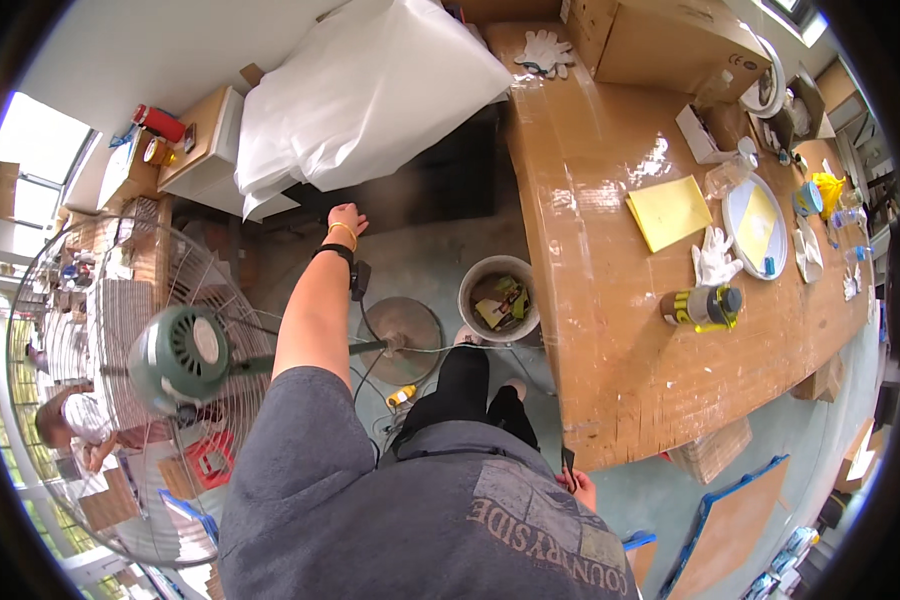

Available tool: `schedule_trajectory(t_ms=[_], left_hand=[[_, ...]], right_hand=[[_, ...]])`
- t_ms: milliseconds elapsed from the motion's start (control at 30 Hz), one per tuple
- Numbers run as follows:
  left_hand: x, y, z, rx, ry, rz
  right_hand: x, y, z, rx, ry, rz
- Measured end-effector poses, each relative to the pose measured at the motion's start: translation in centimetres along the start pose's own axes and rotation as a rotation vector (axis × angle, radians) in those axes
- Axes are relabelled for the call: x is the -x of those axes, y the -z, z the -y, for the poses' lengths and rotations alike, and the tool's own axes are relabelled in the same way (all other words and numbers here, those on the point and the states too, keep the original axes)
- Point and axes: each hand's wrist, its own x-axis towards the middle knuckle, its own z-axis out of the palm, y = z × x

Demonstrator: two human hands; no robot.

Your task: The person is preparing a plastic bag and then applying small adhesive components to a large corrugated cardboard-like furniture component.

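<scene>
My left arm stretches forward past the standing fan, and my left hand (347, 219) is closed, its fingers curled. Whatever it may hold is hidden. It is near a dark panel (425, 185) under a large white sheet (360, 90). A black band with a small black box (360, 280) is on that wrist. At my right side, beside the table's near corner, my right hand (581, 489) is closed around a thin black object (568, 460) whose kind I cannot make out.
A green fan (180, 355) with a wire cage stands left, cables round its base (400, 340). A bin (467, 290) with scraps is by my feet. The cardboard-covered table (610, 350) holds a bottle (703, 307), white gloves (715, 258) and yellow paper (667, 212). Another person (75, 420) sits beyond the fan.
</scene>
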Motion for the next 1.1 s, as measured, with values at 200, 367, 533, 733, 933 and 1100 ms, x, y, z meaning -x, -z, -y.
schedule_trajectory(t_ms=[200,367,533,733,933,1100], left_hand=[[-7.3,1.3,0.0,0.278,0.117,-0.13],[-9.4,0.5,-0.7,0.275,0.125,-0.288],[-10.2,1.7,-0.7,0.186,-0.185,-0.265],[-4.5,-2.4,-0.3,-0.319,-0.391,-0.496],[4.6,-6.9,-5.8,0.08,-0.601,-0.037],[11.1,-8.1,-9.4,0.218,-0.571,0.264]], right_hand=[[0.3,-6.9,9.9,-0.177,0.137,-0.16],[0.4,-12.5,22.7,0.079,0.376,-0.076],[-1.2,-19.0,33.4,0.336,0.575,0.159],[-7.5,-28.3,39.8,0.357,0.606,0.547],[-13.2,-38.3,43.1,0.591,1.082,0.497],[-13.0,-42.4,45.2,0.518,1.325,0.323]])
